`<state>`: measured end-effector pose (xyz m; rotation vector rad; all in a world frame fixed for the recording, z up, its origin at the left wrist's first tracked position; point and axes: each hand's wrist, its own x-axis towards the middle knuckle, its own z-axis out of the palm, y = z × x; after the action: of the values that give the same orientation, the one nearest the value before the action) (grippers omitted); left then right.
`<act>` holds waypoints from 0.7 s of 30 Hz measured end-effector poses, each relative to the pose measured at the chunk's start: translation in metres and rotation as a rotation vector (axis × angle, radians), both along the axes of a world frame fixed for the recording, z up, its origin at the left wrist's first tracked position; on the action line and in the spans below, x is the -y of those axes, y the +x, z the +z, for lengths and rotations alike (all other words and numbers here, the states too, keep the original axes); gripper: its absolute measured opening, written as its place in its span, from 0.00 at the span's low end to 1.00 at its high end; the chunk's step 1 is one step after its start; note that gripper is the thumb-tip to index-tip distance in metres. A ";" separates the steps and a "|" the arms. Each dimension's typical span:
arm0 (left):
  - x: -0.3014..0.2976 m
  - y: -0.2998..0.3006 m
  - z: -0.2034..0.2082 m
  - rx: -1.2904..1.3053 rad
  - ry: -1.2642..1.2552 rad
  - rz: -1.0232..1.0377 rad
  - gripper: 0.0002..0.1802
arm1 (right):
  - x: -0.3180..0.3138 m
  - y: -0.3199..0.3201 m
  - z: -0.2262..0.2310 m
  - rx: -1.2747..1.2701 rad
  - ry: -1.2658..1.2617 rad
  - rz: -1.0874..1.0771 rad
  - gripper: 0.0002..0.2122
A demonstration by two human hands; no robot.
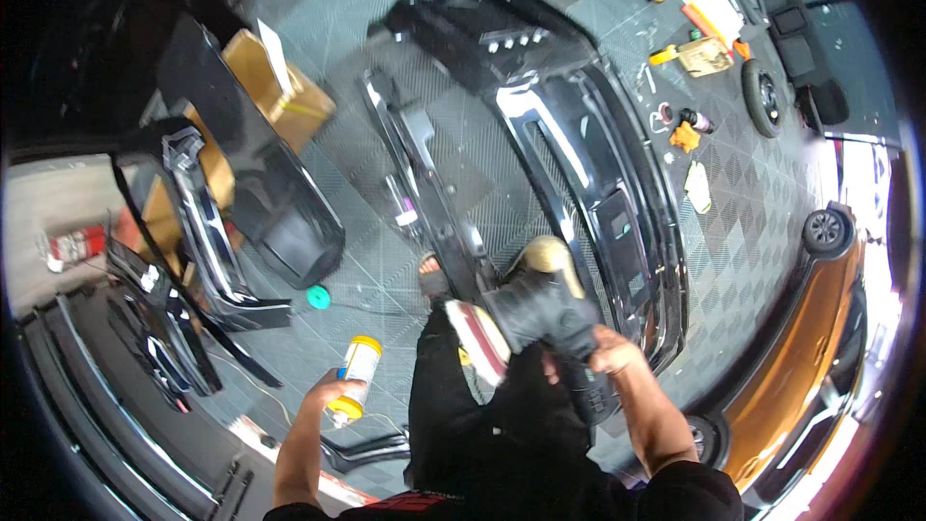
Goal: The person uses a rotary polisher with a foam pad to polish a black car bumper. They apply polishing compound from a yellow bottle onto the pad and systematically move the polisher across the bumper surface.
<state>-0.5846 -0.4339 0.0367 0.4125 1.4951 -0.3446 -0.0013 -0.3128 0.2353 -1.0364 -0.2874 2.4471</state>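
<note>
My left hand [333,394] is closed round a white bottle [361,365] with a yellow base and a yellow cap, tilted with its cap toward me. Gripped in my right hand [612,352] is a black power polisher [545,314], slightly blurred, held in front of my legs. A round pad [477,342] with a white and maroon edge sits on its left side. At its far end shows a tan rounded part [548,256], whose kind I cannot make out. Just beyond the polisher, a glossy black car bumper [617,169] lies on the floor, with a narrow black trim piece [415,154] to its left.
More black car panels [207,232] and a cardboard box [280,92] stand at the left, near a small teal disc [318,297]. A spare wheel [762,98], an orange cloth [686,137] and a pale green cloth [697,188] lie far right. An orange car [796,357] stands at right.
</note>
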 end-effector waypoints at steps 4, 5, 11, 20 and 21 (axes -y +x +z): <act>-0.046 -0.037 0.152 0.172 -0.022 0.588 0.26 | 0.024 0.049 0.105 0.008 0.393 -0.296 0.51; -0.046 -0.053 0.167 0.232 0.087 0.701 0.25 | 0.024 0.057 0.123 -0.002 0.459 -0.390 0.50; -0.186 0.046 0.280 0.935 0.426 1.004 0.51 | 0.018 0.061 0.188 -0.091 0.753 -0.816 0.47; -0.295 0.203 0.418 1.707 0.697 0.655 0.62 | 0.063 0.008 0.097 -0.706 0.389 -0.948 0.48; -0.303 0.224 0.431 1.777 0.706 0.582 0.65 | 0.069 -0.008 0.089 -0.665 0.337 -1.000 0.48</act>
<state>-0.3609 -0.1312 0.4673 0.5443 -0.1461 0.8930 -0.0095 -0.3813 0.3242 -0.0921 0.0516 1.5946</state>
